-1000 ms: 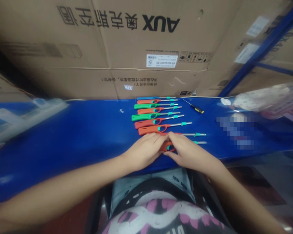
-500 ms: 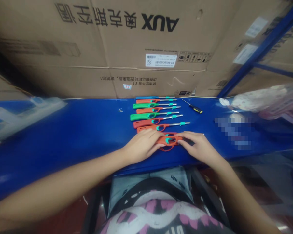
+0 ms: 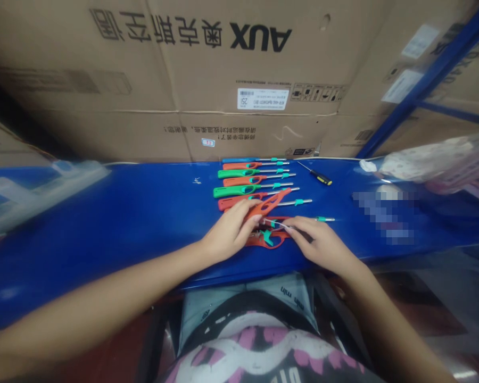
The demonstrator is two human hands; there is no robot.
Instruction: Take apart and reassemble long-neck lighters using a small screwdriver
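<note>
On the blue table (image 3: 123, 213) lies a row of several long-nosed lighters (image 3: 247, 181) with orange, green and blue handles and metal tubes. My left hand (image 3: 229, 231) is closed on an orange handle shell (image 3: 268, 204) and lifts it at a tilt off the nearest lighter. The other orange half (image 3: 265, 242) lies below on the table with a teal trigger showing. My right hand (image 3: 319, 242) pinches the thin metal tube (image 3: 277, 224) of that opened lighter. One more lighter with a teal tip (image 3: 322, 219) lies just behind my right hand.
A screwdriver with a black and yellow handle (image 3: 319, 176) lies at the back right of the row. Large cardboard boxes (image 3: 223, 80) stand behind the table. A clear plastic bag (image 3: 435, 159) sits at the right, and pale packaging (image 3: 35, 186) at the left.
The nearest orange lighter has come apart: my left hand has raised its top shell, and my right hand has shifted from the handle to the metal tube inside.
</note>
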